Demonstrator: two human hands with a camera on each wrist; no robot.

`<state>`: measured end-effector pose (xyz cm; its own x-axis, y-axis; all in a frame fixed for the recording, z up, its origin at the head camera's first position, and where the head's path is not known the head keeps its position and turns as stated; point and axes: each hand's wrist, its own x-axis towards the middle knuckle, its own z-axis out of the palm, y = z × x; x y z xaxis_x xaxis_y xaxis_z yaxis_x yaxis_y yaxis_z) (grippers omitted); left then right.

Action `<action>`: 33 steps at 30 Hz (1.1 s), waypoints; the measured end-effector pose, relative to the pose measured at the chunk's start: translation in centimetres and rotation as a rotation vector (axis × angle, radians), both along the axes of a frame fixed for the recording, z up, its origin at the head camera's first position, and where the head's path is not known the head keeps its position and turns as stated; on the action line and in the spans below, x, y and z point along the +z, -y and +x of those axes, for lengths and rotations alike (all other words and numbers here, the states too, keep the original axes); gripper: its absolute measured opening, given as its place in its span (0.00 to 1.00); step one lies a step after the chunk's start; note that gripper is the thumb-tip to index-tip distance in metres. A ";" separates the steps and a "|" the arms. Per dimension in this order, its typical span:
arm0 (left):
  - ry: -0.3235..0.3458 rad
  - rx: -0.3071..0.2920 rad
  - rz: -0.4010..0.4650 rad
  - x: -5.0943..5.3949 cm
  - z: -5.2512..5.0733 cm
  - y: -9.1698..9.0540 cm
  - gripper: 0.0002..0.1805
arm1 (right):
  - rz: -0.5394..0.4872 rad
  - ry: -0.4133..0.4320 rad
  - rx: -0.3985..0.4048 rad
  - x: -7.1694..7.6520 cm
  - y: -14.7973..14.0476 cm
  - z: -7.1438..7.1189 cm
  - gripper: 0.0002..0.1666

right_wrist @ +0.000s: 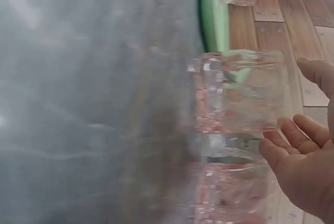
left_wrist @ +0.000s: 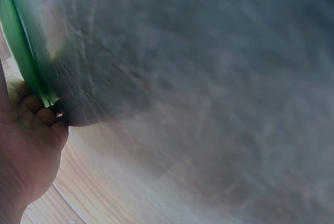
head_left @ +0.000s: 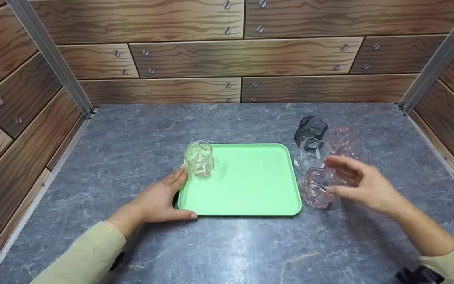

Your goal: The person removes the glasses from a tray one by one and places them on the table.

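A pale green tray (head_left: 246, 181) lies flat on the grey table. My left hand (head_left: 160, 199) holds its front left corner, fingers along the left side and thumb at the front edge. At the tray's back left corner stands a clear, faintly tinted glass (head_left: 199, 159), close to my fingertips. To the right of the tray, my right hand (head_left: 359, 183) is spread beside a pink wavy glass (head_left: 317, 191). In the right wrist view that hand (right_wrist: 308, 151) has its thumb and fingers apart around the rim side of the glass (right_wrist: 250, 93), gripping nothing.
Behind the front pink glass stand a clear glass (head_left: 309, 156), a dark grey glass (head_left: 309, 130) and another pink glass (head_left: 343, 138), close together. Wood-patterned walls (head_left: 242, 57) enclose the table (head_left: 227, 244) at the back and sides.
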<state>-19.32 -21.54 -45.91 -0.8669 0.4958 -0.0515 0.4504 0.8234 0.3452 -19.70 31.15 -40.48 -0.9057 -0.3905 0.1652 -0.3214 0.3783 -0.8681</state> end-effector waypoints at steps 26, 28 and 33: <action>-0.006 -0.004 -0.010 0.0 0.0 -0.1 0.72 | -0.197 -0.116 0.192 6.2 17.2 -1.8 0.46; -0.001 0.000 -0.008 0.0 0.0 -0.1 0.72 | -0.218 -0.104 0.207 6.2 18.6 -2.2 0.46; 0.009 0.008 0.001 0.0 0.1 -0.1 0.73 | -0.244 -0.054 0.218 5.7 21.4 -3.7 0.45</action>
